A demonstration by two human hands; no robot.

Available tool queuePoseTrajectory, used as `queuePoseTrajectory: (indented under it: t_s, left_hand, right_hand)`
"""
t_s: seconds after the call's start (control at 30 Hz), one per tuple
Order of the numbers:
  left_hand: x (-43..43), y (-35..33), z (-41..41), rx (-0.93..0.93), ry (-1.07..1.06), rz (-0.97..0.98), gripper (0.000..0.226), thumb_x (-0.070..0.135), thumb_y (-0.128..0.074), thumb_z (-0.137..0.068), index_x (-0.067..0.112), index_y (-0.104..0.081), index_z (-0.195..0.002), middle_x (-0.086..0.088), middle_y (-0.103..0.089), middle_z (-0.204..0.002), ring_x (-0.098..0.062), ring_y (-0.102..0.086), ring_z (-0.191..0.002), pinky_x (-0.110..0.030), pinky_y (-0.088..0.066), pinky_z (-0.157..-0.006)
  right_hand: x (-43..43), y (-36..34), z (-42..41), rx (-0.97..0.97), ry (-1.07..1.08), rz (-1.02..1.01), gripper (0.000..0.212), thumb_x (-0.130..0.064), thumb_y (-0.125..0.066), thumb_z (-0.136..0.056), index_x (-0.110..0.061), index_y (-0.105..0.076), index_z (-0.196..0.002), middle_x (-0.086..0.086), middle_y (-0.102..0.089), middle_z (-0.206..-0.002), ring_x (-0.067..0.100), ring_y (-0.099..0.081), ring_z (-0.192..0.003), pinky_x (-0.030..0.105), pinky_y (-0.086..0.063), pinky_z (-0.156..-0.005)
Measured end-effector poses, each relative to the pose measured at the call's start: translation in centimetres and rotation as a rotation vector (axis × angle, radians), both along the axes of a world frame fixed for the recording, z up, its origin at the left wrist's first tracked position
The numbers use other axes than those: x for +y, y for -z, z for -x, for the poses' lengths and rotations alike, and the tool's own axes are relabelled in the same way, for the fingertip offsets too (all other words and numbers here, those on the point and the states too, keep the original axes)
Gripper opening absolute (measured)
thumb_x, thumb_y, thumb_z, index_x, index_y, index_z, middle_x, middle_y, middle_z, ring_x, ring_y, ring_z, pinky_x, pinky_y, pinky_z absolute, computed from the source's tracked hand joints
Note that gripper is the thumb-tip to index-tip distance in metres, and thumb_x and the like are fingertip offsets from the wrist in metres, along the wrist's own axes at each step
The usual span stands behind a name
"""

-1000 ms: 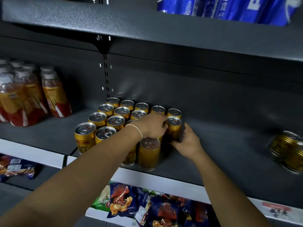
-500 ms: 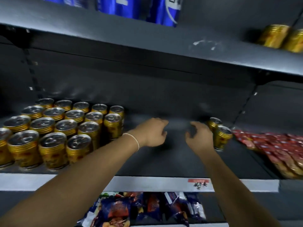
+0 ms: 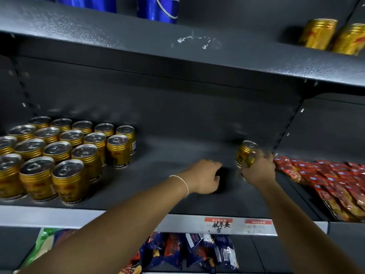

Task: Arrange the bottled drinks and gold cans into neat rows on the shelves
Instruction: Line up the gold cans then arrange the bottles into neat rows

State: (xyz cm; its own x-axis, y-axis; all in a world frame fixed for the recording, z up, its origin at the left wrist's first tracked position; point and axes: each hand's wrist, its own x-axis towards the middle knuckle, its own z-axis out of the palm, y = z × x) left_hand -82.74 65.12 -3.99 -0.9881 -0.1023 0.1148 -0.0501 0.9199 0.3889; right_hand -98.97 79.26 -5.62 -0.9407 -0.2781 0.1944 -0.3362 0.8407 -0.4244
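Middle level: a dark grey speckled metal shelf (image 3: 177, 151). Your right hand (image 3: 258, 171) is at its right end, with the grip clamped round a lone gold ribbed metal can (image 3: 245, 153) with a silver pull-tab lid. Your fingers wrap its right side and the lid shows clear above them. Hand and can are both motion-blurred, so I cannot tell whether the can's base touches the shelf. The can is just left of a spread of red foil snack packets (image 3: 325, 175) lying flat across the next bay.

Your left hand (image 3: 203, 177) hovers low over the shelf, near the right hand but apart from it. Its grip is slack, with the fingers loosely curled downward and nothing in them. There is a thin white bracelet (image 3: 182, 184) on that wrist.

At the left of the same shelf stands a block of matching gold cans (image 3: 69, 155), upright with silver lids. They are packed in tidy rows running front to back, each touching its neighbours, and the block runs off the left edge of view. It is well apart from the lone can.

On the upper shelf (image 3: 197, 62), two more gold cans (image 3: 333, 36) stand side by side at the far right. Blue drink containers (image 3: 158, 8) at top centre are cut off by the frame.

On the middle shelf's pale front rail is an orange-and-white price label (image 3: 218, 224) with handwritten marks. Below it are dark blue snack bags (image 3: 189, 250), with a green bag (image 3: 45, 244) at the left.
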Motion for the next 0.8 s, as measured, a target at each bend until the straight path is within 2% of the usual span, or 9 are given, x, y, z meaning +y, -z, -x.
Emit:
queuePoseTrajectory:
  t_s: [0.2,0.33,0.4,0.53,0.6,0.7,0.73,0.8]
  left_hand:
    - [-0.9,-0.2,-0.6,-0.029,-0.034,-0.011,0.040,0.025,-0.048,-0.096,0.006,-0.051,-0.130,-0.016,-0.054,-0.133,-0.033,-0.049,-0.122,-0.041,-0.044,-0.101]
    - [-2.0,-0.5,-1.7,-0.037,-0.065,-0.055,0.046,0.027,-0.053,-0.095,0.007,-0.049,-0.135,-0.014,-0.051,-0.140,-0.031,-0.046,-0.128,-0.032,-0.039,-0.105]
    - [-2.5,-0.7,-2.8,-0.064,-0.074,-0.110,0.049,0.031,-0.058,-0.092,0.008,-0.050,-0.135,-0.011,-0.052,-0.138,-0.030,-0.048,-0.127,-0.031,-0.041,-0.102]
    - [-4.5,-1.0,-5.8,-0.083,-0.116,-0.376,0.048,0.038,-0.075,-0.080,0.021,-0.059,-0.122,-0.002,-0.063,-0.123,-0.021,-0.060,-0.110,-0.030,-0.048,-0.092]
    - [-5.7,-1.2,-7.6,-0.043,-0.149,-0.499,0.050,0.035,-0.081,-0.074,0.028,-0.061,-0.119,0.003,-0.067,-0.116,-0.016,-0.063,-0.103,-0.031,-0.051,-0.094]
    - [-7.8,-1.7,-10.7,0.028,-0.238,-0.633,0.050,0.030,-0.085,-0.067,0.026,-0.064,-0.112,0.006,-0.070,-0.104,-0.012,-0.066,-0.096,-0.030,-0.053,-0.089]
    - [-8.5,-1.9,-11.7,0.047,-0.254,-0.692,0.048,0.027,-0.087,-0.066,0.023,-0.066,-0.109,0.006,-0.071,-0.101,-0.011,-0.067,-0.094,-0.028,-0.054,-0.087]
    - [-9.8,-2.4,-13.7,0.075,-0.290,-0.815,0.049,0.024,-0.088,-0.065,0.015,-0.067,-0.108,0.000,-0.073,-0.102,-0.016,-0.068,-0.096,-0.035,-0.056,-0.088]
  right_hand:
    - [0.1,-0.3,-0.8,0.080,-0.003,0.082,0.065,-0.022,-0.074,-0.080,-0.012,-0.048,-0.139,0.024,-0.045,-0.135,0.046,-0.041,-0.124,0.049,-0.044,-0.099]
    - [-1.3,-1.5,-4.1,0.144,-0.145,0.145,0.038,-0.030,-0.077,-0.075,-0.016,-0.066,-0.109,0.013,-0.065,-0.109,0.036,-0.061,-0.104,0.035,-0.050,-0.080]
    - [-2.5,-2.3,-6.0,0.124,-0.199,0.217,0.035,-0.035,-0.080,-0.070,-0.020,-0.069,-0.100,0.004,-0.070,-0.098,0.028,-0.065,-0.095,0.033,-0.051,-0.076]
    - [-6.4,-4.3,-10.0,-0.021,-0.282,0.278,0.045,-0.056,-0.083,-0.059,-0.029,-0.069,-0.092,-0.009,-0.069,-0.096,0.012,-0.062,-0.086,0.025,-0.045,-0.067]
    - [-8.5,-5.0,-12.2,-0.093,-0.323,0.323,0.051,-0.064,-0.082,-0.052,-0.028,-0.071,-0.087,-0.013,-0.070,-0.093,0.009,-0.065,-0.085,0.027,-0.050,-0.071]
    - [-11.3,-5.7,-15.6,-0.185,-0.390,0.429,0.059,-0.068,-0.083,-0.045,-0.029,-0.073,-0.088,-0.013,-0.072,-0.090,0.009,-0.069,-0.087,0.036,-0.057,-0.081]
    - [-12.0,-5.9,-16.6,-0.213,-0.412,0.467,0.059,-0.066,-0.084,-0.046,-0.028,-0.073,-0.089,-0.011,-0.073,-0.091,0.009,-0.069,-0.087,0.036,-0.058,-0.080]
    - [-13.2,-6.6,-18.5,-0.303,-0.455,0.580,0.062,-0.060,-0.087,-0.051,-0.025,-0.071,-0.099,-0.005,-0.074,-0.095,0.011,-0.070,-0.085,0.034,-0.058,-0.074]
